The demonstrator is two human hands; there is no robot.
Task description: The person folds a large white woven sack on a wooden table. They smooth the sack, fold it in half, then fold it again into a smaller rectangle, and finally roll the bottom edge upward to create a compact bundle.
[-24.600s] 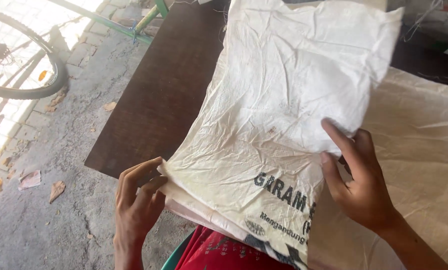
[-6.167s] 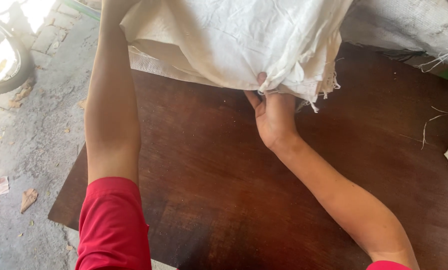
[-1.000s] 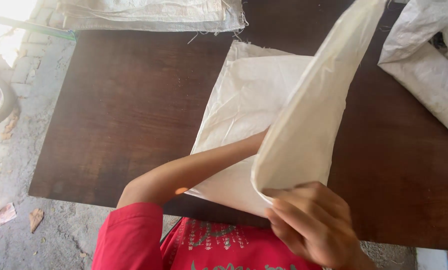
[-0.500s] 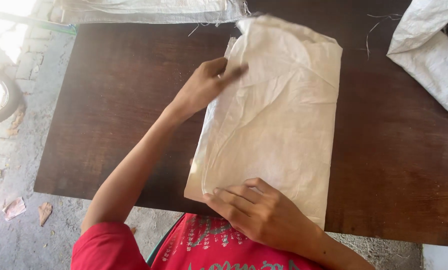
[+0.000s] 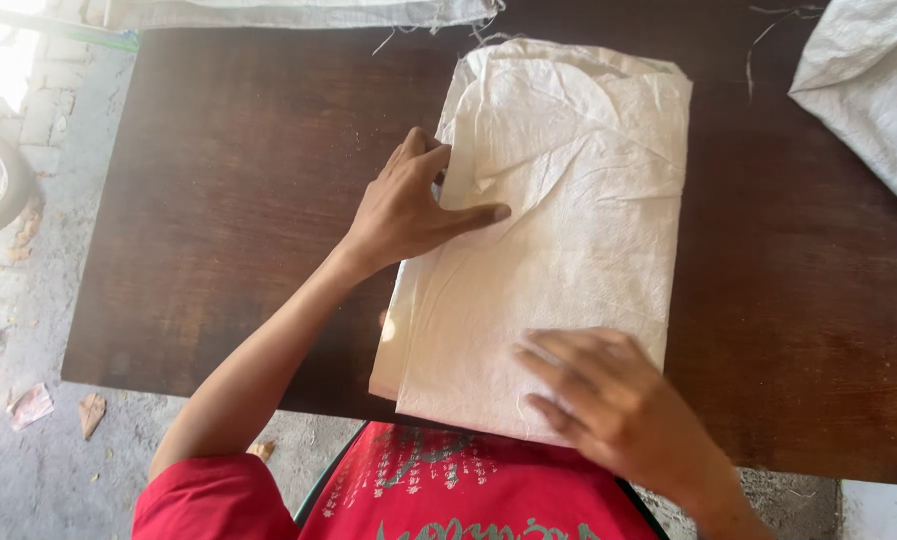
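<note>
A folded white woven sack (image 5: pixel 569 230) is being pressed flat at the table's (image 5: pixel 199 200) near edge by the spread left hand (image 5: pixel 409 205) and right hand (image 5: pixel 609 400), so a firm smoothing stroke seems called for.

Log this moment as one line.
left hand: flat on folded sack | right hand: pressing sack's near edge | sack: on table

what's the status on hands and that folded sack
Left hand flat on folded white sack, left edge. Right hand pressing near edge. Sack lies on dark table; nothing on top.
</note>
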